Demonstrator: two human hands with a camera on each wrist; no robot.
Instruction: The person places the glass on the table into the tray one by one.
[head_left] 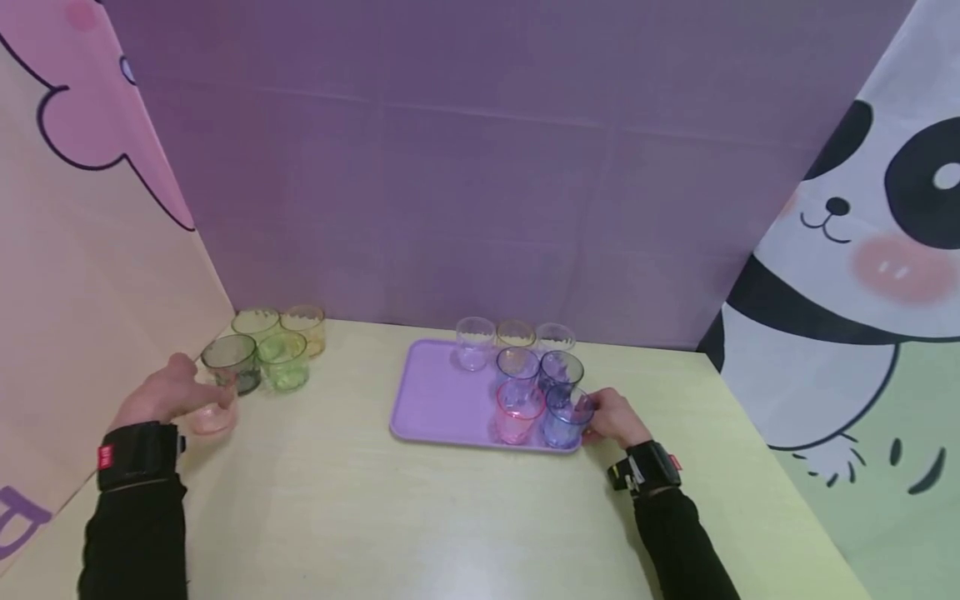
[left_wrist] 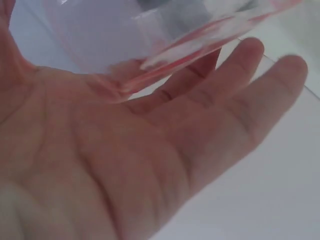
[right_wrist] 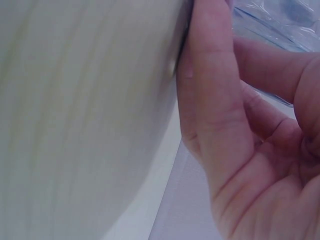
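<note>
At the left of the table, my left hand point(head_left: 168, 392) grips a pink glass point(head_left: 212, 417), its fingers bent round the side. The glass's pink rim point(left_wrist: 175, 62) lies close above the palm in the left wrist view. My right hand point(head_left: 611, 415) is at the front right corner of the purple tray point(head_left: 442, 408), with thumb and fingers holding the side of a blue glass point(head_left: 564, 427). In the right wrist view part of this clear bluish glass point(right_wrist: 270, 25) shows behind the thumb; the fingertips are cut off at the top.
Beside my left hand stand a dark grey glass point(head_left: 232, 367), a green glass point(head_left: 285, 367), a yellow-green glass point(head_left: 257, 320) and an amber glass point(head_left: 307, 329). The tray's right side bears several more glasses, among them a pink one point(head_left: 517, 421) and a dark blue one point(head_left: 562, 372). Purple cloth point(head_left: 480, 167) hangs behind.
</note>
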